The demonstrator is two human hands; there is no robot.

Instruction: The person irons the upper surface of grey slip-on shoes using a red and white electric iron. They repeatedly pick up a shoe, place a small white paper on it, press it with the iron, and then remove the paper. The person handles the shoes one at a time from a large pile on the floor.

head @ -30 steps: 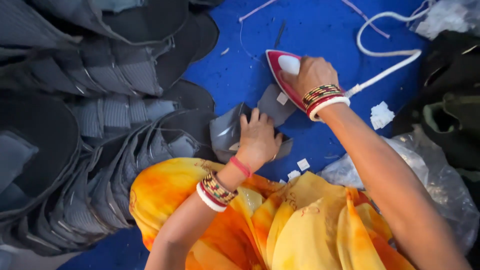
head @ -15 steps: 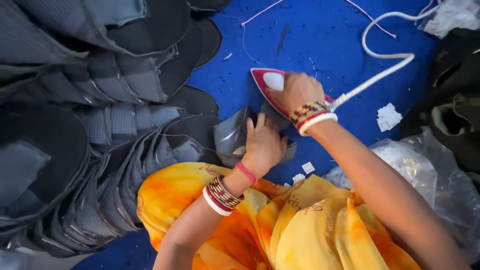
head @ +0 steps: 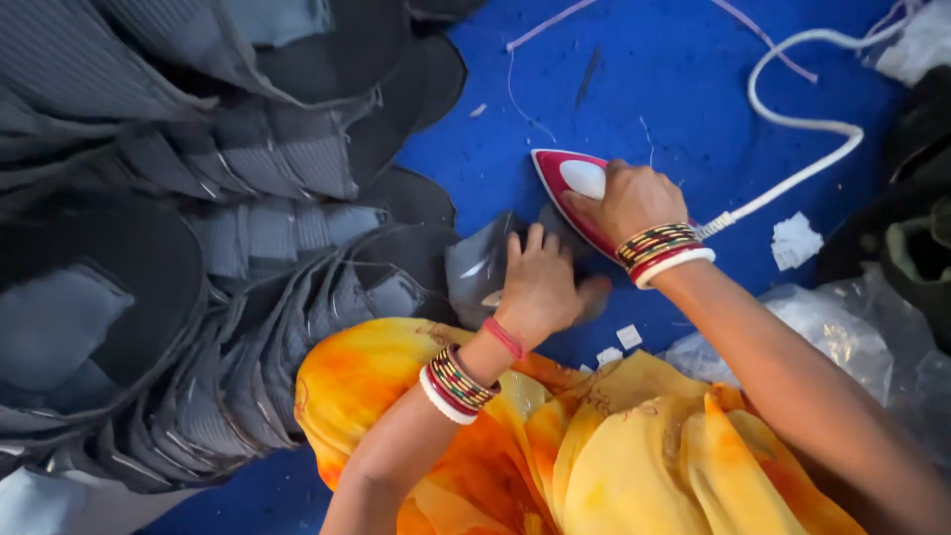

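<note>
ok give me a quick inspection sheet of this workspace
surface: blue mat, loose threads on it
job's things: red and white iron; grey fabric piece flat on the mat
clutter: white paper scraps; clear plastic bag
grippers: left hand presses the fabric piece; right hand grips the iron
cables: white cord loops across the mat
surroundings: stacks of grey stitched pieces at left; orange-yellow garment

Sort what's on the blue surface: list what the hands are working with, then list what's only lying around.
In hand:
right hand gripping the red iron
left hand pressing the grey fabric piece
white cord

Lying about:
stacked grey pieces
white scraps
clear plastic bag
</note>
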